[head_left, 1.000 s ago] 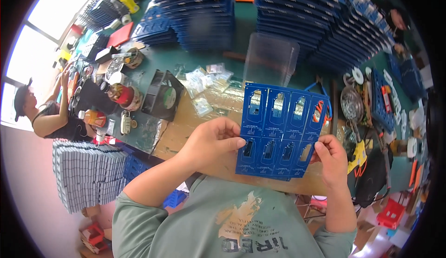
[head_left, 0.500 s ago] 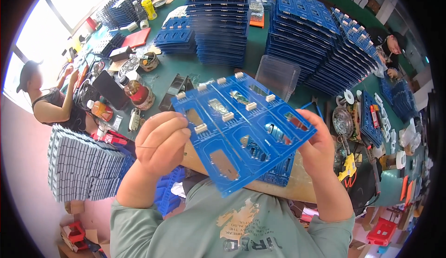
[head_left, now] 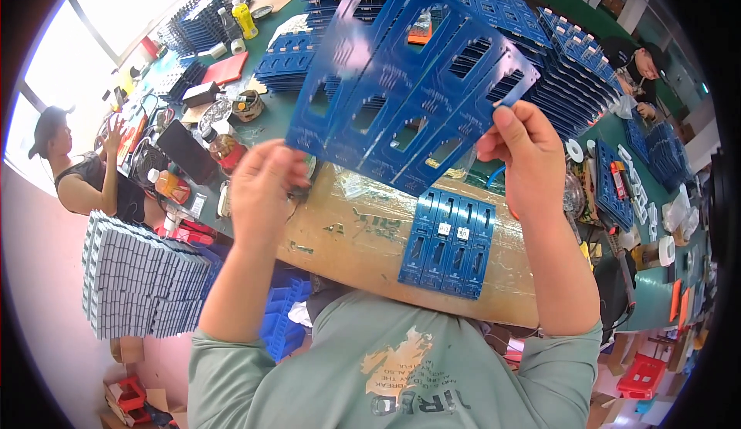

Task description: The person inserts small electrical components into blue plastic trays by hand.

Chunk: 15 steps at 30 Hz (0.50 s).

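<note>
A large blue circuit board panel (head_left: 413, 74) with rows of long cutouts is raised and tilted in front of me, its flat side without connectors toward me. My right hand (head_left: 525, 151) pinches its right corner between thumb and fingers. By the lower left corner is my left hand (head_left: 262, 189), its fingers smeared by motion; whether they grip the edge is unclear. Below the panel, a smaller blue circuit board (head_left: 448, 247) with slots and two white labels lies on a brown work board (head_left: 347, 247).
Tall stacks of blue boards (head_left: 567, 97) stand behind. Bottles (head_left: 224, 147) and a dark tablet-like slab (head_left: 185, 151) sit at left, near a stack of pale grey pieces (head_left: 139, 274). One co-worker (head_left: 89, 166) is at left, another (head_left: 637, 70) at far right.
The panel has been lifted away from me and turned over, so its white connectors no longer show. Both hands have shifted; the work board and the smaller board are now uncovered.
</note>
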{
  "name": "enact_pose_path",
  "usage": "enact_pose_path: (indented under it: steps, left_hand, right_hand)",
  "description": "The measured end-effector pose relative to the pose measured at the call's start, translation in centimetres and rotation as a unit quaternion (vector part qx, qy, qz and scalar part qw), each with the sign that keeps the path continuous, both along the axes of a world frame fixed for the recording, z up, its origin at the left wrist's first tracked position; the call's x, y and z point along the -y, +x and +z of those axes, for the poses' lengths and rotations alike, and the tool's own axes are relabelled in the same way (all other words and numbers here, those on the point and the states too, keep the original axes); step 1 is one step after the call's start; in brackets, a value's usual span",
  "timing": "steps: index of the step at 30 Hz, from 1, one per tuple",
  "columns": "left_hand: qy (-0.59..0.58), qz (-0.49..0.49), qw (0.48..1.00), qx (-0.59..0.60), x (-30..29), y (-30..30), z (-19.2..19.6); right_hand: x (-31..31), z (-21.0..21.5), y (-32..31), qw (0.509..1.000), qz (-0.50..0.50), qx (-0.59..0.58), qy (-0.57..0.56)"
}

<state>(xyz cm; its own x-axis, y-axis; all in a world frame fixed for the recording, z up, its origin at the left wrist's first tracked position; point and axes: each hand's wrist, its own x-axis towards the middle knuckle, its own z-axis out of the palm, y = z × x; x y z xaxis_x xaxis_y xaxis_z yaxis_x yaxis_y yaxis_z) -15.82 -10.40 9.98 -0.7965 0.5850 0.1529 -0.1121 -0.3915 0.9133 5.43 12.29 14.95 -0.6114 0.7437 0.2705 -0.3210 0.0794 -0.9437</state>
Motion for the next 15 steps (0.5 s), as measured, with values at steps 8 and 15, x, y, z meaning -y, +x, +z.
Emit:
enact_pose_path:
  steps: [8,15]
  left_hand:
    - [0.036,-0.073,0.994,0.071,-2.2,2.6,0.2]
    - [0.157,0.032,0.986,0.050,-3.1,-4.6,5.6]
  right_hand:
    - [0.3,1.6,-3.1,0.999,0.037,-0.021,-0.012]
    - [1.4,4.2,-3.3,1.000,0.026,0.013,0.001]
